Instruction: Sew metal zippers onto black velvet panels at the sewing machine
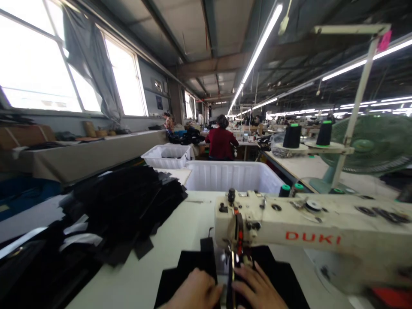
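A black fabric piece (189,260) lies under the head of a white sewing machine (273,219) marked DUKI. My left hand (195,289) has its fingers curled on the cloth left of the needle area, with the thumb pointing right; the fingertips are hidden. My right hand (257,288) lies flat on the fabric on the other side, fingers stretched out just in front of the presser foot. Between the hands runs a narrow dark strip (230,287) with a shiny, gold-looking edge. More black fabric (285,274) spreads out to the right of my right hand.
A large pile of black cut pieces (119,206) covers the table's left side. Behind the machine stand white plastic bins (231,176). Thread cones (292,136) sit on a stand at right, near a green fan (370,143). A person in dark red (221,143) sits ahead.
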`<state>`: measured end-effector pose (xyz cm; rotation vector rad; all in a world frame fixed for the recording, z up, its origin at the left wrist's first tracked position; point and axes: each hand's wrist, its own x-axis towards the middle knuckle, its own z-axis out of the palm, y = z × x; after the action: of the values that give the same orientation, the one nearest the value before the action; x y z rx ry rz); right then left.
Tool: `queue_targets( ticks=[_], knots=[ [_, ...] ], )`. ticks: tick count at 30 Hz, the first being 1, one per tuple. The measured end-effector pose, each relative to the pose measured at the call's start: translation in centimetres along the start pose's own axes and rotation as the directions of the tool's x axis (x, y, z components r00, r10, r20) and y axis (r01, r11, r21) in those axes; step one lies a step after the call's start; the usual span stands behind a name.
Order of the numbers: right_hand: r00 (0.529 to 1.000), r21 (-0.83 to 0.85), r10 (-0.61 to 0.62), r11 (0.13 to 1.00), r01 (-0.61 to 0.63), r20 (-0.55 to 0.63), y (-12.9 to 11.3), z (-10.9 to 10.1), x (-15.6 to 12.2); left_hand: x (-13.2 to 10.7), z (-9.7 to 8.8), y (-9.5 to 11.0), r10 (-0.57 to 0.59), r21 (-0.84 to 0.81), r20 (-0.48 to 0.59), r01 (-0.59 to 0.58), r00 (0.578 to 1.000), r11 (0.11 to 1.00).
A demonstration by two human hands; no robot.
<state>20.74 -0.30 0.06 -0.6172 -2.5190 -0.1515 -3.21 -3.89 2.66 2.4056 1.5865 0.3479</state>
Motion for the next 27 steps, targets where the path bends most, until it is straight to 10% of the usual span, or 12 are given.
queue_targets(
  ticks=[6, 11, 22, 27],
  knots=[
    [0.947, 0.104, 0.204, 0.966, -0.235, 0.248, -2.8, -1.9, -1.7, -2.5, 2.5, 1.8, 0.020, -0.165, -0.032, -0.025, 0.999, 0.986],
    [0.925, 0.102, 0.253, 0.951, -0.291, 0.282, -3.7, -2.1, -1.6, -4.4, 3.9, 1.2, 0.192, 0.063, -0.214, -0.183, 0.958, 0.981],
    [0.936, 0.063, 0.212, 0.969, -0.238, 0.282, -3.2, -1.8, -0.9, -3.6, 4.0, 1.3, 0.208, 0.152, -0.090, -0.193, 0.974, 0.969],
    [0.997, -0.037, 0.032, 0.999, -0.030, 0.076, -1.9, 0.3, -1.6, -2.5, 5.3, 0.0, 0.225, 0.128, -0.063, -0.215, 0.972, 0.968]
  ],
)
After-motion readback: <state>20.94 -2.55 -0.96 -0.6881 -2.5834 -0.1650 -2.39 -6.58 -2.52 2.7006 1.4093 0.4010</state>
